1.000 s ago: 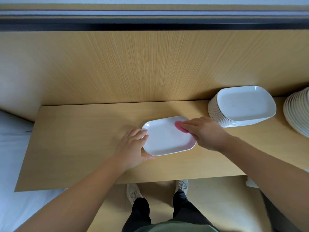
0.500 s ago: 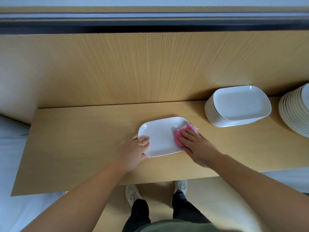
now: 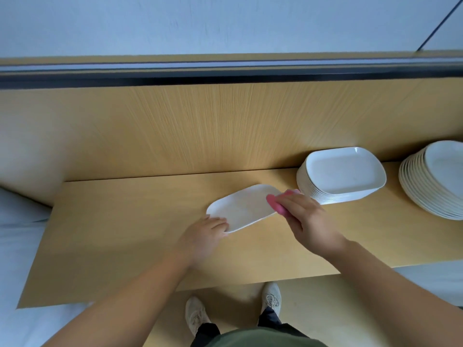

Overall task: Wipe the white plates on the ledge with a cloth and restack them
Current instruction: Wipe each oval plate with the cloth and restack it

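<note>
Presently, the wooden ledge point(image 3: 125, 234) carries everything under review and runs along a grained back panel point(image 3: 200, 131). At its far right end, cut by the frame edge, sits a round stack point(image 3: 436, 181) of white plates. Just beside it, against the back edge, stands a rectangular stack point(image 3: 340, 175) of many rounded-corner plates, squarely aligned. A single plate point(image 3: 243, 207) of the rectangular kind lies near the middle of the ledge, just beside that stack, and is blurred. It appears tilted, with one end raised, though which face is up cannot be told. The right hand point(image 3: 308, 221) is at the plate's right end, its fingers curled round a pink cloth point(image 3: 274, 205) bunched against the rim. The left hand point(image 3: 203, 236) grips the plate's near-left corner, fingers curled over the edge. Assessment: wiping of this plate is in hand and restacking is not yet done. The plate is judged stiff, glazed and therefore slippery, moderately heavy for its size, and liable to chip if knocked against the stack. Hold is best taken at the rim, at opposite ends or a corner, thumb above and fingers beneath. The cloth is soft and light and conforms to the rim.
</note>
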Demonstrator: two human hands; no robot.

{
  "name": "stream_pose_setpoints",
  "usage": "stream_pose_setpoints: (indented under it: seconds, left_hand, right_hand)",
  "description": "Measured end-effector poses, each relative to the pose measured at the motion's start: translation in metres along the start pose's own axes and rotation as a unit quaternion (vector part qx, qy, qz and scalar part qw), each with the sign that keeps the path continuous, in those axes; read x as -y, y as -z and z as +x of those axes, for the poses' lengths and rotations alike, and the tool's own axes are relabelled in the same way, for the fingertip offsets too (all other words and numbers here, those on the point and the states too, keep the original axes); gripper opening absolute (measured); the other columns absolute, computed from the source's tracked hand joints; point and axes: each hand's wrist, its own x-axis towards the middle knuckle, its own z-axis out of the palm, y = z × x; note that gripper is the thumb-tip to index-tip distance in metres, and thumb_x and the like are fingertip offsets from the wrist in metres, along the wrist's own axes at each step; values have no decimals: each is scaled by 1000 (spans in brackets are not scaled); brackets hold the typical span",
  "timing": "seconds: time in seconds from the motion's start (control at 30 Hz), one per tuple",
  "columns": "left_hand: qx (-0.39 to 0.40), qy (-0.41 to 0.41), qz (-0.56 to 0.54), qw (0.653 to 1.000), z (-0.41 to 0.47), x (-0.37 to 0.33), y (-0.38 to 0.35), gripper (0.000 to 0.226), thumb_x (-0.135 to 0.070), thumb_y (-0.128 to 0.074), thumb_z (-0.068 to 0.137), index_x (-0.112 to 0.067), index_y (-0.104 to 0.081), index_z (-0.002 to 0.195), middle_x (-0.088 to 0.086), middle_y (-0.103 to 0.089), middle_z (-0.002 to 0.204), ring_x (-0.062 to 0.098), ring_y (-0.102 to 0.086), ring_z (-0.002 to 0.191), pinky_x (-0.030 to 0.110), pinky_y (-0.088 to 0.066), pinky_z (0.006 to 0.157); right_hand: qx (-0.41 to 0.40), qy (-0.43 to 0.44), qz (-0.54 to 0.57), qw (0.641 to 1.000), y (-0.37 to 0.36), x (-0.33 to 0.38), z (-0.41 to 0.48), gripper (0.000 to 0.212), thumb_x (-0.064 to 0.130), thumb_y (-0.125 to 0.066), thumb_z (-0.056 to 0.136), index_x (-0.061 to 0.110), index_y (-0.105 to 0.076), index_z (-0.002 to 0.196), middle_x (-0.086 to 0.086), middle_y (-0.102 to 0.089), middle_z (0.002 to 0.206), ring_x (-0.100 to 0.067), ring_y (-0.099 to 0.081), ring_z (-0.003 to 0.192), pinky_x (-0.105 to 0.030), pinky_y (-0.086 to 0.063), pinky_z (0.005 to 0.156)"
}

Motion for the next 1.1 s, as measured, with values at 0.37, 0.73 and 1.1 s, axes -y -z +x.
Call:
stream_pose_setpoints:
  seconds: [0.37,0.73,1.1]
  left_hand:
    - [-121,234,-300,917,28,-37,70,23,-38,-36,100,-25,-54,101,12,-60,81,27,-54,76,34,-41,64]
    - [-106,325,-372,863,18,-34,67,17,-23,-41,102,-21,-58,96,-7,-61,86,9,-53,79,13,-38,65]
    - [53,331,-410,848,14,8,65,5,-13,-63,83,-17,-61,85,-1,-61,73,10,-51,65,27,-39,59]
  right_hand:
    - [-83,90,18,992,42,15,36,30,3,-49,99,0,-60,127,-5,-66,112,-29,-61,108,-50,-44,96]
    - [-29,98,24,994,-4,18,34,32,11,-51,100,7,-60,130,-2,-65,119,-24,-59,114,-47,-45,95]
    - [47,59,2,997,-51,23,63,34,25,-46,101,15,-59,131,1,-65,123,-21,-58,118,-46,-48,93]
